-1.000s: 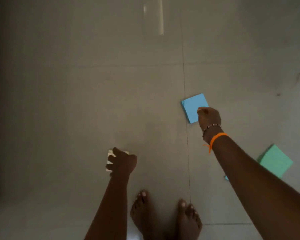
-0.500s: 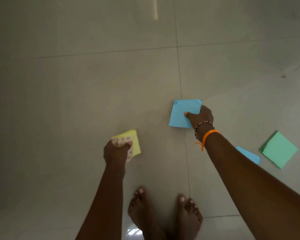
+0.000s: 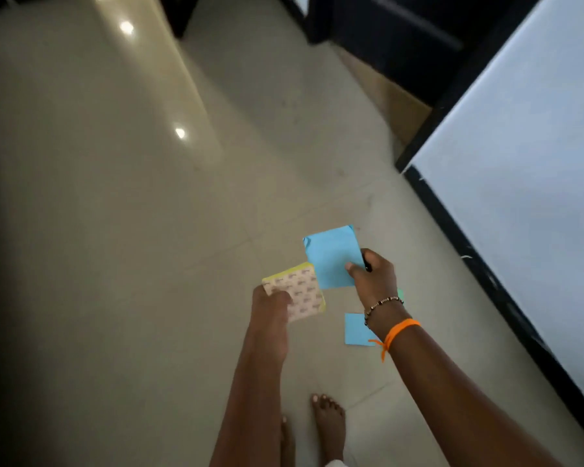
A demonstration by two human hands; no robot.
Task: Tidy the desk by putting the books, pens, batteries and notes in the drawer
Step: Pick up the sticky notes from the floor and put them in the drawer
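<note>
From the head camera I saw both hands raised above the pale tiled floor (image 3: 115, 264). The left hand (image 3: 271, 306) gripped a yellow pad of notes (image 3: 299, 291), its fingers curled round the near corner, the patterned backing sheet turned up toward me. The right hand (image 3: 373, 278) pinched a blue pad of notes (image 3: 331, 256) by its lower right corner, thumb on the top face and fingers wrapped behind; something small and dark showed at its knuckles, but I could not tell what it was. The two pads sat just beside each other, the blue one's lower edge near the yellow one's far corner. A second blue note (image 3: 354, 330) lay flat on the floor below the right wrist, which wore a beaded bracelet (image 3: 383, 303) and an orange thread (image 3: 400, 328). A sliver of green paper (image 3: 400, 294) peeked out past that wrist. Bare feet (image 3: 327, 419) stood at the bottom of the view. A white-topped bench (image 3: 536, 163) with a dark edge ran along the right side.
</note>
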